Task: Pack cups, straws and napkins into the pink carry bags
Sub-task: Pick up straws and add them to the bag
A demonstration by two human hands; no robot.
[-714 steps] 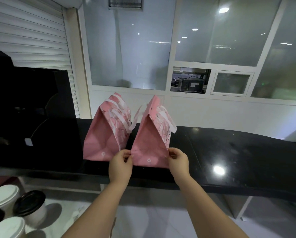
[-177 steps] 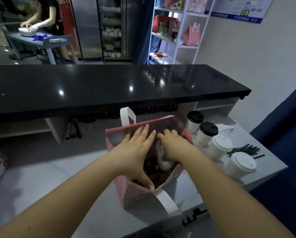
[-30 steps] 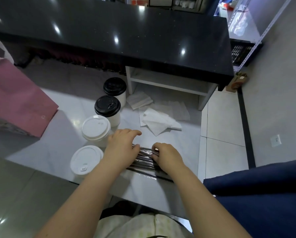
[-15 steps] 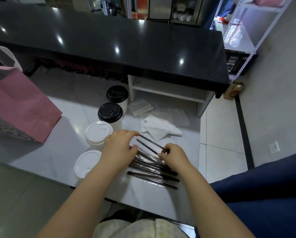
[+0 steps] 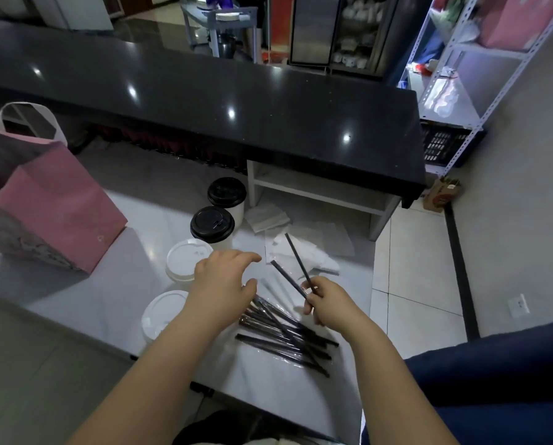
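Two straws [image 5: 296,261], likely light, stiff and film-slick so best pinched near one end, are gripped by the fingers of the right hand [image 5: 330,308], left hand [image 5: 223,284] spread open over the pile [image 5: 285,332] on the desk [image 5: 133,268], pink bag [image 5: 60,207] at 9 o'clock.

Your left hand [image 5: 223,284] covers the near ends of the straw pile [image 5: 285,335] and part of the white-lidded cup [image 5: 183,258] beside it; further left, the pink bag [image 5: 60,203] runs off frame.
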